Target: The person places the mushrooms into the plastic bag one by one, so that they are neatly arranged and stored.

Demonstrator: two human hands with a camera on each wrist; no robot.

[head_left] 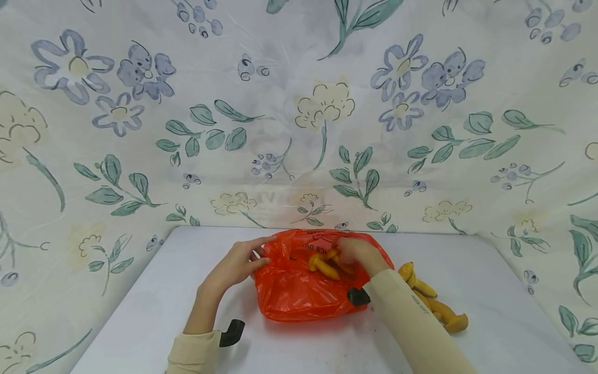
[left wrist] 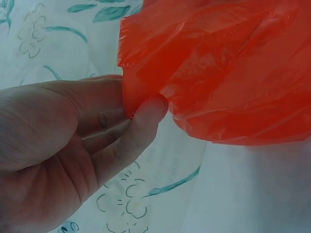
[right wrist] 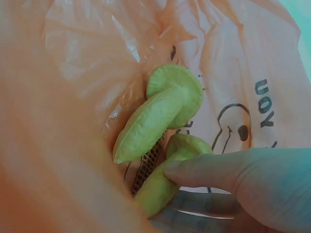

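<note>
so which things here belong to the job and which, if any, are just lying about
Part of the job:
red bag, pinched by the left hand
mushroom in the right hand
second mushroom, inside the bag
probably the loose mushrooms right of the bag

Just setting:
floral cloth behind
white table underneath

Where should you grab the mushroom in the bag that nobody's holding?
Probably by the stem, from above through the open bag: the mushroom lies on its side, and its stem is long and narrower than the cap.
</note>
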